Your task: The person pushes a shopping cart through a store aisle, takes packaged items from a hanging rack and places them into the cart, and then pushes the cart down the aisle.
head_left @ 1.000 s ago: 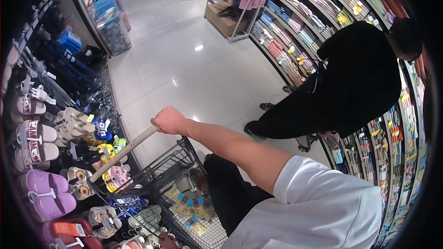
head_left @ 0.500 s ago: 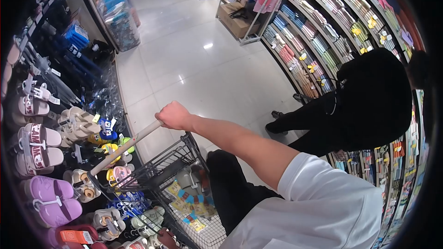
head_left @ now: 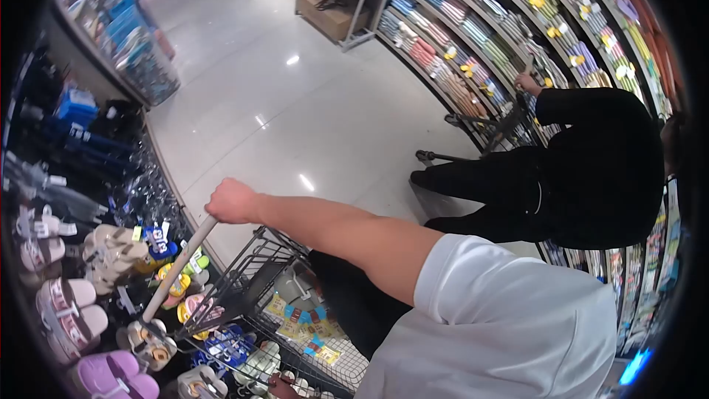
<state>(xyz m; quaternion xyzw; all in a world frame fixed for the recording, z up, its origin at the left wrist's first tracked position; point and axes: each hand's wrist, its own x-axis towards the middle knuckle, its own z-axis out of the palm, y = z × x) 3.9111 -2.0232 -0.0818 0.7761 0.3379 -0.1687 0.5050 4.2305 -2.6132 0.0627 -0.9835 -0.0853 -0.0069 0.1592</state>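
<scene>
My right hand (head_left: 233, 201) is closed around the upper end of a pale cart handle (head_left: 177, 273), its bare arm reaching in from the right. Below that handle is the black wire cart (head_left: 255, 281), tilted in the picture. Inside its basket lie a grey item (head_left: 295, 288) and yellow and blue packets (head_left: 303, 318). My left hand is out of view. The white shirt (head_left: 502, 325) and dark trousers (head_left: 362, 295) are beside the cart.
A person in black (head_left: 591, 170) stands at the right with a hand on another cart (head_left: 502, 129), by shelves of folded textiles (head_left: 443, 18). Slippers (head_left: 118, 373) are displayed at the lower left. A cardboard box (head_left: 334, 18) sits under a rack. Tiled floor (head_left: 251, 81) runs between.
The view has shifted; my right hand and the handle now appear further left. The other person's hand and cart have come into clearer view. My right hand keeps its grip.
</scene>
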